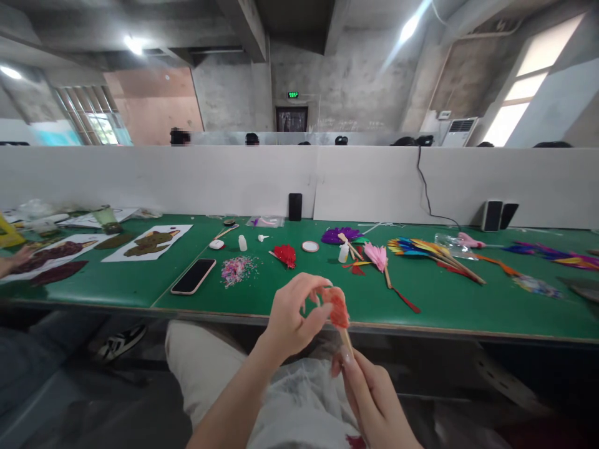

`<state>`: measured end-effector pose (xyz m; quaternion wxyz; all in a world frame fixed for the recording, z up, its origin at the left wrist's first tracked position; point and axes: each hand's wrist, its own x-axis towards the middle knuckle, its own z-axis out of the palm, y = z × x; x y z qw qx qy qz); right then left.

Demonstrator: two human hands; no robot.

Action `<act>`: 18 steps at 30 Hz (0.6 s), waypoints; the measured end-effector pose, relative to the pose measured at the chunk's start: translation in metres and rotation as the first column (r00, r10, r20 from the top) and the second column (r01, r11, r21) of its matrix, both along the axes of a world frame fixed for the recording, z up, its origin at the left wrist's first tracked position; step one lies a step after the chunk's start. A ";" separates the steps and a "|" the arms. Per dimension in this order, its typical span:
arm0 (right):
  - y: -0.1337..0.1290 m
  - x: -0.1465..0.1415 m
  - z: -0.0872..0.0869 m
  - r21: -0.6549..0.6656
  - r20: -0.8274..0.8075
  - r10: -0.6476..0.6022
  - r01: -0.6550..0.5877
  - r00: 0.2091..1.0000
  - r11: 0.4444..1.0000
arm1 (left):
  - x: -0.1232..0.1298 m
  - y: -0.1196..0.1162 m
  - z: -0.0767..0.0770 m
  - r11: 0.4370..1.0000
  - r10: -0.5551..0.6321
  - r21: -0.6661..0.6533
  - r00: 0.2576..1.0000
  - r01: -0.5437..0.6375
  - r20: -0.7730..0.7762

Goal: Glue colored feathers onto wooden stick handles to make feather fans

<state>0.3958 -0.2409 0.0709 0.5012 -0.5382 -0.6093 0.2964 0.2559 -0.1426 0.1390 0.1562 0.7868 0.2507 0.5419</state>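
Observation:
An orange-red tuft (339,308) tops a light wooden stick (347,342), held upright over my lap at the table's front edge. My right hand (369,386) grips the stick below the tuft. Curled around the tuft's left side, my left hand (299,312) has its thumb and fingers at the orange material; a small gap shows between them. Beyond the hands on the green table (262,296) lie a red tuft (285,255), a pink tuft (375,255) on a stick, and a pile of small colourful pieces (238,270).
A phone (193,276) lies left of the pile. Small white bottles (242,243), a round white lid (309,246) and colourful feathered sticks (435,252) are farther back. Another person's hand (16,260) rests at the far left. A white partition (224,178) stands behind the table.

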 end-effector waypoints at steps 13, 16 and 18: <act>0.011 0.008 0.010 -0.209 -0.129 0.238 -0.261 0.963 0.942 | -0.014 0.025 -0.009 0.966 0.114 0.257 0.912 -0.010 -0.394; 0.016 0.009 0.006 -0.228 -0.156 0.238 -0.270 0.959 0.936 | -0.015 0.025 -0.014 0.918 0.224 0.392 0.897 -0.062 -0.380; 0.017 0.008 0.008 -0.244 -0.152 0.250 -0.281 0.956 0.928 | -0.017 0.025 -0.014 0.900 0.264 0.428 0.883 -0.081 -0.388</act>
